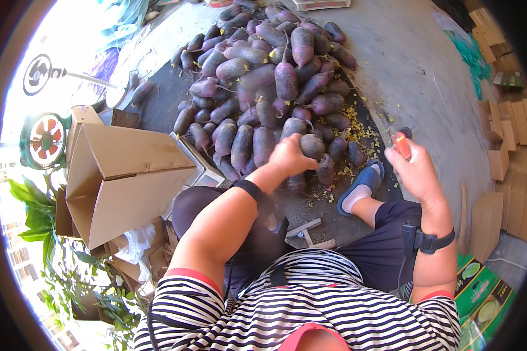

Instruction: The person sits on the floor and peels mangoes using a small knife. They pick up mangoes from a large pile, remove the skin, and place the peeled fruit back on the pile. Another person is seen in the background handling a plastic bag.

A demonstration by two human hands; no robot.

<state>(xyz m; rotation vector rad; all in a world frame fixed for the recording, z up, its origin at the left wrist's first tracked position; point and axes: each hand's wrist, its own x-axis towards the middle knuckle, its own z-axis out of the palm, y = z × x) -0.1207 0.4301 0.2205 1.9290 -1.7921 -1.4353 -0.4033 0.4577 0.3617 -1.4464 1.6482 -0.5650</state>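
Observation:
A large heap of dark purple radishes (248, 70) with thin root tails lies before me. At the heap's near edge, my left hand (290, 157) grips one radish (312, 146), its rounded end facing up and slightly blurred. My right hand (415, 171) is raised off to the right, apart from the heap. Its fingers close around a small tool with an orange handle (402, 146); the working end cannot be made out. A dark round thing (405, 132) shows just beyond that handle; whether they touch is unclear.
An open cardboard box (136, 175) stands at left on a platform scale (208, 175). Beyond it are a green fan (45, 140) and leafy plants (35, 210). Yellow leaf scraps (360, 118) litter the dark mat (158, 109). Cardboard boxes (516, 171) line the right side.

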